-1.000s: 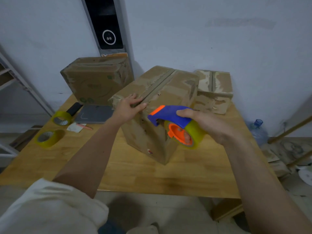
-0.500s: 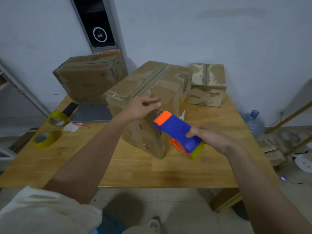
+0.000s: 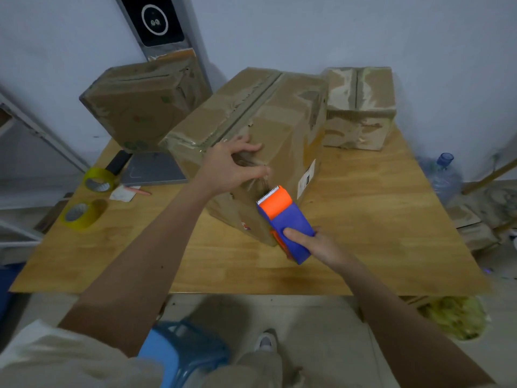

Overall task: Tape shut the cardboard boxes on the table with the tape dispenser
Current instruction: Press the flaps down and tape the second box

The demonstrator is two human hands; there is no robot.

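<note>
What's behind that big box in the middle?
Behind the middle box a smaller taped box stands by the wall; its lower left part is hidden.

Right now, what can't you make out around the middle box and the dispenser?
- Tape roll: hidden behind the tape dispenser body, head view.
- Tape strip on the middle box: too blurred to trace.
- Right hand fingers: hidden under the dispenser.
- White label: print too small.

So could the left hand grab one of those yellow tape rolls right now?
Probably yes. The left hand rests on the middle box, and the tape rolls lie on open table to its left, with nothing between.
</note>
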